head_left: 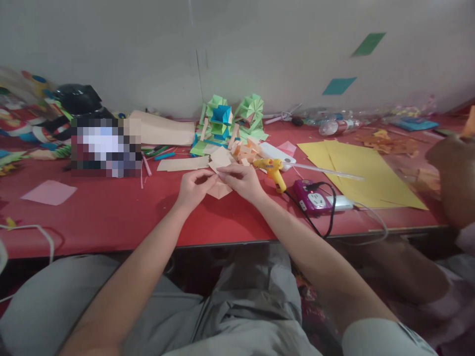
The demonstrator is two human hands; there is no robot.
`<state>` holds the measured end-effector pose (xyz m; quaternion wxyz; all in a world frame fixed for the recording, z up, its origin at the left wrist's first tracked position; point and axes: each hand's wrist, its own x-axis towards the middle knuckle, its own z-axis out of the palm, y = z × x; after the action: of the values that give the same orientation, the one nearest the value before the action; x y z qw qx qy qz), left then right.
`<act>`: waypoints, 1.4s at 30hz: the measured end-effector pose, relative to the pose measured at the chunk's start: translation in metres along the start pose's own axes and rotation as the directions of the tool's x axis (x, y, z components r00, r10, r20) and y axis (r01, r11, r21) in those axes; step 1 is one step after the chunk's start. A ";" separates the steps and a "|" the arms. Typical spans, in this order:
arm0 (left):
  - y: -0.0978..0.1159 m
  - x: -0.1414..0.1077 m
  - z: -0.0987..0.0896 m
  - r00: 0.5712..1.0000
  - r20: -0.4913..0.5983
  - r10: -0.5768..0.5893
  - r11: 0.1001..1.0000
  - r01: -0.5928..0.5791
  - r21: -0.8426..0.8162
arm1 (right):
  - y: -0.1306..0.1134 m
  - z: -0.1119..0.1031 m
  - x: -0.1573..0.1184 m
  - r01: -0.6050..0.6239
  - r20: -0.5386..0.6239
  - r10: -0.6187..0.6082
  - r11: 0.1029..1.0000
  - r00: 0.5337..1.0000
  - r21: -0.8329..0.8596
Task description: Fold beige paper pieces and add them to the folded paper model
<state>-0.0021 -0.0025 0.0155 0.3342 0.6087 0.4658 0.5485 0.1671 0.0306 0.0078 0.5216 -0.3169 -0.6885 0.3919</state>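
Your left hand (193,189) and right hand (241,180) both pinch a small, pale peach folded paper piece (219,189), creased and angular, lying on the red desk (111,212).

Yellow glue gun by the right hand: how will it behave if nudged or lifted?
The yellow glue gun lies on its side, so it probably slides rather than rolls. Its black cord runs to the purple power strip and would likely tug back. The long glue stick at its rear may swing.
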 end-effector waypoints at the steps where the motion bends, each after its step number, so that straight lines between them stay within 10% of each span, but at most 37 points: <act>1: 0.001 0.000 0.000 1.000 -0.013 0.004 1.000 -0.004 0.002 | -0.001 0.000 0.000 -0.017 -0.009 0.017 1.000 1.000 0.003; 7: 0.004 -0.001 -0.001 0.994 -0.101 0.042 0.999 -0.041 0.006 | -0.005 0.001 0.001 -0.087 -0.033 0.090 0.993 0.995 0.085; 31: 0.004 0.002 -0.003 0.991 0.103 0.090 0.978 -0.108 0.180 | -0.007 -0.003 -0.001 0.075 0.044 -0.069 0.984 0.997 -0.162; 39: 0.006 0.004 0.000 0.991 -0.129 0.033 0.998 -0.026 0.053 | -0.009 -0.001 -0.002 0.089 -0.217 -0.137 0.972 0.967 -0.216; 42: 0.003 0.004 0.002 0.983 -0.184 -0.003 1.000 0.006 0.019 | -0.010 0.001 -0.003 0.120 -0.139 -0.161 0.957 0.977 -0.264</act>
<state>0.0002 0.0009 0.0190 0.2850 0.5576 0.5014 0.5970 0.1671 0.0229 0.0149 0.5565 -0.3615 -0.7100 0.2357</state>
